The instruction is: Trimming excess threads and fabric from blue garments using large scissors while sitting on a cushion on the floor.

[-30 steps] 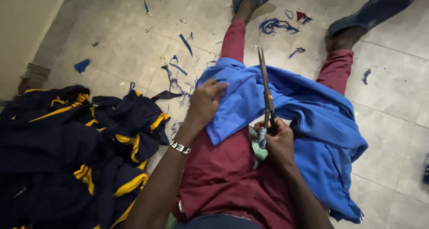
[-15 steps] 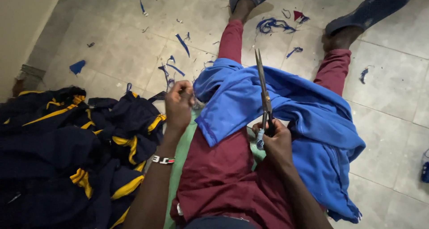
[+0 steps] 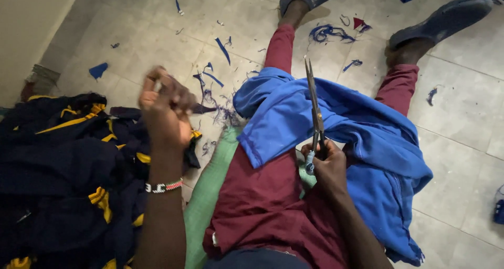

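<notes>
Bright blue soft cotton garment (image 3: 362, 143) drapes over your lap, limp and light; grab a hem. Right hand (image 3: 328, 166) fingers clamp long steel scissors (image 3: 315, 116), blades toward 12 o'clock. Left hand (image 3: 165, 106), raised at 9 o'clock, pinches something small; can't tell what.

The cloth (image 3: 346, 127) is lying across the person's lap, with the scissors (image 3: 315, 116) sitting on top. The garment pile (image 3: 63, 169) is resting left of the legs, scraps (image 3: 325, 32) lying between the feet.
</notes>
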